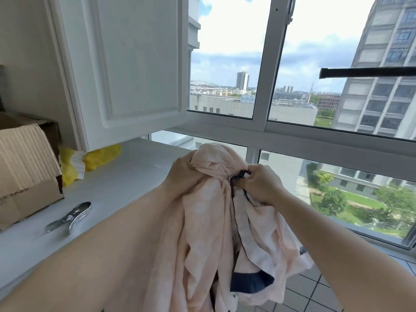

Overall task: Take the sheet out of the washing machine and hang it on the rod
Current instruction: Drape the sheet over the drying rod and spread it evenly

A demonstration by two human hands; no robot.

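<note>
— What is the person wearing on the arms?

— Nothing is showing there: both forearms are running bare from the lower edge of the frame up to the wrists, with no sleeve reaching into view.

— And the hands?

— The left hand (183, 174) and the right hand (261, 185) are both showing bare, with no glove, ring, watch or band appearing on either.

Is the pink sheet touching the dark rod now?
Apart. The head view shows the sheet bunched in both hands, low, with window and sky between it and the rod.
</note>
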